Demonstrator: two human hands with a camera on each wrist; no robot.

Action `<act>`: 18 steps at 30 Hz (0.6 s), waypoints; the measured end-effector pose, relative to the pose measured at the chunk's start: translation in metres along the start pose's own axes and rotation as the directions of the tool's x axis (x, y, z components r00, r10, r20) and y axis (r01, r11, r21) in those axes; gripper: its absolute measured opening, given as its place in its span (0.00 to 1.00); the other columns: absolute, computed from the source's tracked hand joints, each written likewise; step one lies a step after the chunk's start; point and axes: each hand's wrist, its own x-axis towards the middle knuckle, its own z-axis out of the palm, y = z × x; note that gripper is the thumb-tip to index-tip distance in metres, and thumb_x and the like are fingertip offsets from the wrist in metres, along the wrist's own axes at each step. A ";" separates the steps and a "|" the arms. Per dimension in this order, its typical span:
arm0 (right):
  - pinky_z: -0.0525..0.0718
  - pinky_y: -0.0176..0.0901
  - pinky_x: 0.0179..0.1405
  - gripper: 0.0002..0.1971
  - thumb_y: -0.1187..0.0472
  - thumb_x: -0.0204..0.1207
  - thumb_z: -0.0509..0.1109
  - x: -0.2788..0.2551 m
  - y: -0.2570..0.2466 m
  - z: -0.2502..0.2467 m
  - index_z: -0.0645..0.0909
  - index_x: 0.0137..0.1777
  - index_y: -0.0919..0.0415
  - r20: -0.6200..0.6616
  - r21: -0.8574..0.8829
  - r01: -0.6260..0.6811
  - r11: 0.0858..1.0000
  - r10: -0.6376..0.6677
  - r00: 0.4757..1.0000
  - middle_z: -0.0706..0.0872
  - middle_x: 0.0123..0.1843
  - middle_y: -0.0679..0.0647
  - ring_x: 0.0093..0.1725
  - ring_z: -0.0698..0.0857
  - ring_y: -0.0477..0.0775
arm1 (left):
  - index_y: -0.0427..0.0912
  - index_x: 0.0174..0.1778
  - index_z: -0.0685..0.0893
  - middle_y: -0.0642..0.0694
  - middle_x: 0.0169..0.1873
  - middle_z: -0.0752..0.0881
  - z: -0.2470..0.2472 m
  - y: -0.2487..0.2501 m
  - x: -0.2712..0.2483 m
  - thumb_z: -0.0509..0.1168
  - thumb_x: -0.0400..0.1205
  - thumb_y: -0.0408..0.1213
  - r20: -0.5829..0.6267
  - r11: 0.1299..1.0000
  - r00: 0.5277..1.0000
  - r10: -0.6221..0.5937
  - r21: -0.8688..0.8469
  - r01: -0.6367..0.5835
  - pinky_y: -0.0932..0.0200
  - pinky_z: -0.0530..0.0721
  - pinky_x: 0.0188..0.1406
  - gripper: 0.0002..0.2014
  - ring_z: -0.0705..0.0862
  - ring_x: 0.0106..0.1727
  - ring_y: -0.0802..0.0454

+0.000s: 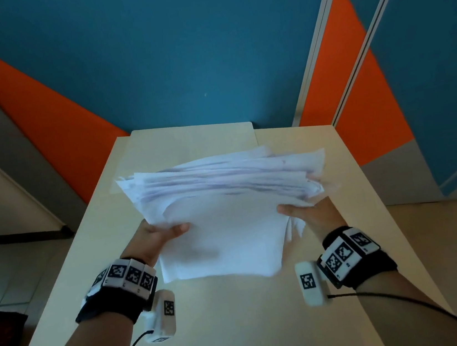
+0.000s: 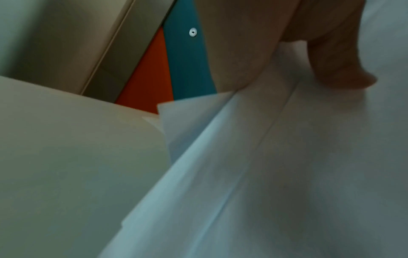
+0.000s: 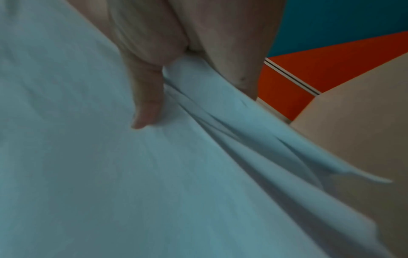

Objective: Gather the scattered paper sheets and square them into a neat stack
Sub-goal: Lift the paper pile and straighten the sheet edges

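A thick bundle of white paper sheets (image 1: 221, 214) stands tilted over the middle of the pale table (image 1: 240, 316), its upper edges fanned out and uneven. My left hand (image 1: 160, 237) grips its left side, thumb on the near face and fingers hidden behind. My right hand (image 1: 305, 215) grips the right side the same way. The left wrist view shows the sheets (image 2: 264, 174) close up under my thumb (image 2: 340, 69). In the right wrist view my thumb (image 3: 145, 108) presses the near sheet (image 3: 110, 174), and loose edges splay at the right.
A blue and orange wall (image 1: 176, 49) rises behind the table's far edge. Blue and orange panels with metal rails (image 1: 351, 55) stand at the right. Floor (image 1: 16, 273) lies on both sides of the table.
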 end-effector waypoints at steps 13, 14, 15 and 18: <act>0.81 0.49 0.61 0.24 0.74 0.62 0.79 0.007 0.008 0.009 0.81 0.58 0.62 -0.044 0.085 -0.134 0.987 0.138 0.989 0.89 0.51 0.53 0.52 0.87 0.50 | 0.49 0.46 0.87 0.50 0.41 0.93 0.003 0.005 0.004 0.85 0.36 0.45 -0.011 0.998 1.000 -0.014 0.054 0.015 0.54 0.87 0.47 0.39 0.91 0.47 0.50; 0.81 0.48 0.58 0.23 0.76 0.62 0.78 0.008 0.006 0.009 0.81 0.57 0.61 -0.042 0.122 -0.124 0.985 0.130 0.991 0.89 0.52 0.53 0.52 0.87 0.50 | 0.49 0.47 0.87 0.50 0.42 0.93 0.002 0.005 0.004 0.86 0.34 0.48 0.000 0.999 1.000 -0.010 0.046 0.010 0.54 0.88 0.47 0.41 0.91 0.47 0.51; 0.82 0.47 0.56 0.22 0.77 0.62 0.77 0.009 0.006 0.009 0.82 0.55 0.59 -0.037 0.148 -0.108 0.983 0.114 0.993 0.89 0.53 0.54 0.52 0.88 0.51 | 0.49 0.47 0.87 0.49 0.44 0.93 0.000 0.007 0.003 0.86 0.34 0.49 0.017 0.999 1.000 -0.012 0.041 0.011 0.53 0.88 0.48 0.42 0.91 0.48 0.51; 0.84 0.36 0.45 0.19 0.78 0.63 0.75 0.007 0.005 0.011 0.83 0.47 0.55 0.007 0.142 -0.101 0.985 0.101 0.995 0.91 0.46 0.49 0.43 0.91 0.42 | 0.50 0.52 0.86 0.46 0.48 0.92 0.000 0.007 0.003 0.87 0.36 0.44 0.040 0.998 0.998 -0.043 0.050 0.041 0.45 0.86 0.54 0.44 0.89 0.54 0.46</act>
